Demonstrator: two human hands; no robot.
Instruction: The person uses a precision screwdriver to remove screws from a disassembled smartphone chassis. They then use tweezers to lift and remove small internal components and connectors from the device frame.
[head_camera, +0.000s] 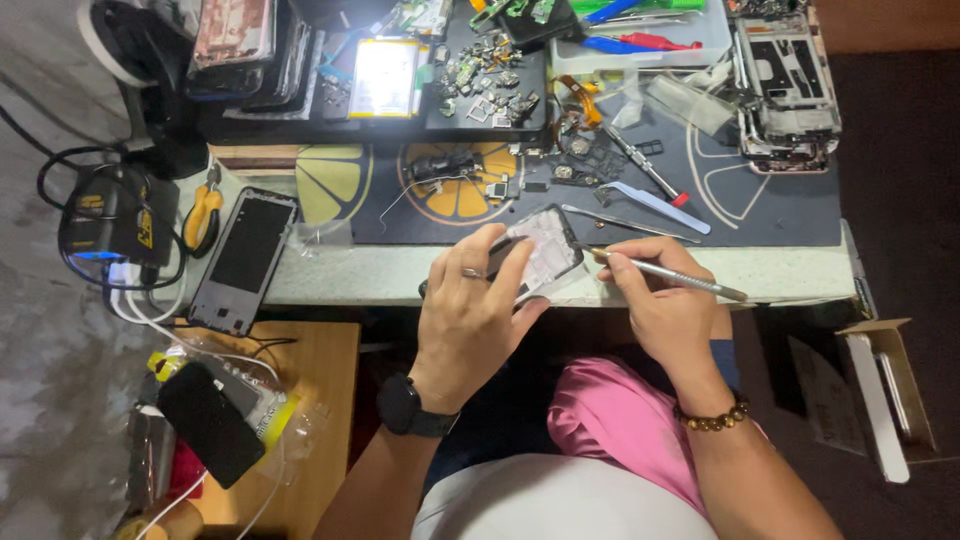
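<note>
Cluttered repair bench (330, 275), dark mat (780, 205)

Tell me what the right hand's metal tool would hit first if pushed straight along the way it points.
Probably the opened phone gripped in the left hand: the tool in the right hand points left, its tip at the phone's edge.

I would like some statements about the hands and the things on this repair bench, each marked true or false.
1. The left hand holds an opened phone. True.
2. The right hand holds pliers. False: it holds a thin metal tool; the yellow-handled pliers lie at the bench's left end.
3. A black watch is on the left wrist. True.
4. The phone frame left of the hands stands upright. False: it lies flat.
</note>
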